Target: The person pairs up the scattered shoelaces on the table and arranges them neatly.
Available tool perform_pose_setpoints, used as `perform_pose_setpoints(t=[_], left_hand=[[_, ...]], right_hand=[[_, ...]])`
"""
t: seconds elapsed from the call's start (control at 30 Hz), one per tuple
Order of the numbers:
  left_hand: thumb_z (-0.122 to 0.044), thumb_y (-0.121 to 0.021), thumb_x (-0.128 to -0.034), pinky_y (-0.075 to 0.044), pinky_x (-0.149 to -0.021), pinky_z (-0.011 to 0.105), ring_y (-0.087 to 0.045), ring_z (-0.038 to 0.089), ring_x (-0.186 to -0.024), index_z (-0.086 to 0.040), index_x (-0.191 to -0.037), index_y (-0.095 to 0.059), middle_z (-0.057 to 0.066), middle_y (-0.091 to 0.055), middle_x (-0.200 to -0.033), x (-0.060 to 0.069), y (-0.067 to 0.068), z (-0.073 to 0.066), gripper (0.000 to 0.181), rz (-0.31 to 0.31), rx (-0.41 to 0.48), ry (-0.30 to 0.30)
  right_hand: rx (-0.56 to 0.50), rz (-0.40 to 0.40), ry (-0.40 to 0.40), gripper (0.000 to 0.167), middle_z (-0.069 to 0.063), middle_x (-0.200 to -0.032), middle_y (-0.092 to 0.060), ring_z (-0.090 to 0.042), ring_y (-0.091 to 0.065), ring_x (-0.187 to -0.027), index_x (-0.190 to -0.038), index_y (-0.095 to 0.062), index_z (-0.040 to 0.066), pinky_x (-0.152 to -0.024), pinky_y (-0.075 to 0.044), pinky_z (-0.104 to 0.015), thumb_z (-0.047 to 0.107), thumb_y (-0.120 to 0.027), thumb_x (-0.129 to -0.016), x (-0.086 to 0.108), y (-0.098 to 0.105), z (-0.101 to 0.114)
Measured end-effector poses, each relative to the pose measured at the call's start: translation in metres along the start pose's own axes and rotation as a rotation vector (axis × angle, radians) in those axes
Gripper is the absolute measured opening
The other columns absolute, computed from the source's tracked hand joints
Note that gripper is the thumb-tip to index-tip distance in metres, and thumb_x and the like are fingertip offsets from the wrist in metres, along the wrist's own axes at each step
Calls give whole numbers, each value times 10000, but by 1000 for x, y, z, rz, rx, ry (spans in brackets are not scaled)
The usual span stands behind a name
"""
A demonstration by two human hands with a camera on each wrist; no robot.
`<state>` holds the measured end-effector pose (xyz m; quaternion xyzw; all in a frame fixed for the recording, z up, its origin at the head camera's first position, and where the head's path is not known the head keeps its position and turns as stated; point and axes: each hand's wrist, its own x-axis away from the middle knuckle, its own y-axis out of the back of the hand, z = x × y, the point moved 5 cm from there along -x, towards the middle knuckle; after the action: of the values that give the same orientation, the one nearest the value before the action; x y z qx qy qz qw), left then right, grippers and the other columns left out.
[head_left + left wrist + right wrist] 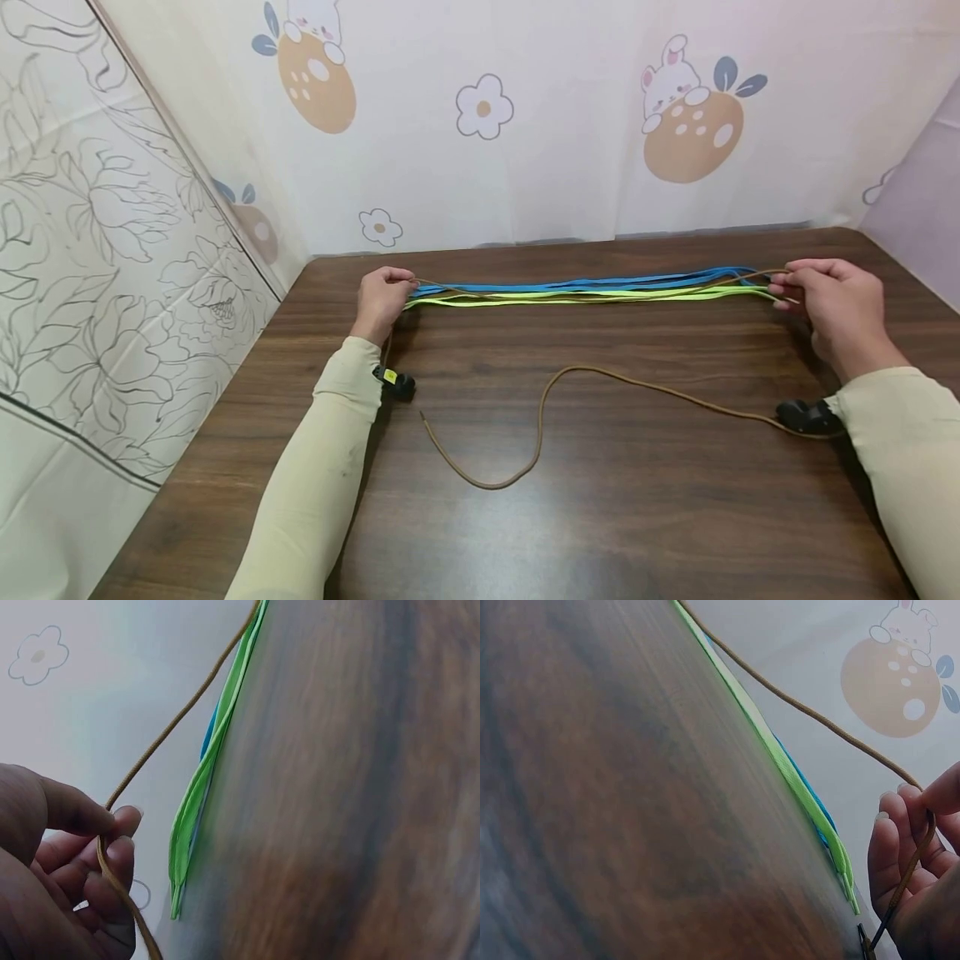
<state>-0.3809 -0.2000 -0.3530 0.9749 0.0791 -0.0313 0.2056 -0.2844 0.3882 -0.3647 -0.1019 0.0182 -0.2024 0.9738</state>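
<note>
Between both hands runs a brown shoelace [161, 739], sagging a little at its middle over the other laces. My left hand [381, 304] pinches it between thumb and fingertips, and some of its length hangs down past the palm. At the other side my right hand [847, 312] pinches the same lace; a short dark-tipped end dangles below the fingers in the right wrist view. Beneath it, stretched along the back of the table, lie blue shoelaces [712, 274] and bright green shoelaces [791, 776] side by side.
A second brown shoelace [540, 417] curves in an S across the dark wooden table [637, 517], its right end passing by the right wrist camera [808, 417]. Printed curtains [562, 167] hang behind the table, and a floral sheet [120, 250] hangs at the left.
</note>
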Motion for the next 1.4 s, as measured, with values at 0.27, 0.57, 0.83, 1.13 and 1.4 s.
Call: perform_pose_setpoints(t=[0.27, 0.57, 0.83, 1.13, 1.4], left_hand=[[-17, -563, -941, -457, -546, 228, -638, 249, -839, 30, -1092, -680, 202, -713, -1075, -1, 0, 3, 197, 6, 57, 64], [-57, -586, -953, -533, -654, 324, -672, 297, -946, 8, -1081, -673, 172, -707, -1057, 0, -2, 4, 168, 23, 52, 88], [-161, -579, -965, -488, -738, 337, -670, 313, -995, 9, -1110, -689, 130, -701, -1010, 2, -2, 2, 249, 40, -24, 73], [-183, -558, -984, -467, -807, 349, -619, 286, -998, 18, -1139, -689, 144, -682, -1042, 2, 1, 5, 286, 48, -53, 83], [-178, -553, -992, -491, -864, 372, -641, 285, -997, 19, -1154, -680, 142, -665, -1073, 2, 2, 7, 285, 60, -39, 103]], right_hand=[[14, -32, -11, 97, 26, -789, -735, -85, -717, -694, -978, -693, 108, -557, -572, -246, 55, -612, -977, 2, 2, 0], [40, -34, -22, 89, 41, -803, -728, -68, -710, -709, -993, -687, 119, -566, -569, -232, 79, -607, -988, 2, 3, -2], [23, -31, -12, 99, 31, -792, -727, -71, -711, -701, -976, -687, 110, -561, -569, -233, 57, -604, -981, 2, 2, -2], [19, -32, -19, 120, 25, -779, -723, -75, -709, -680, -961, -684, 110, -547, -566, -237, 24, -601, -969, 1, 2, -1], [57, -45, -15, 141, 31, -748, -724, -65, -702, -662, -971, -694, 126, -538, -561, -229, 36, -585, -968, 2, 8, 2]])
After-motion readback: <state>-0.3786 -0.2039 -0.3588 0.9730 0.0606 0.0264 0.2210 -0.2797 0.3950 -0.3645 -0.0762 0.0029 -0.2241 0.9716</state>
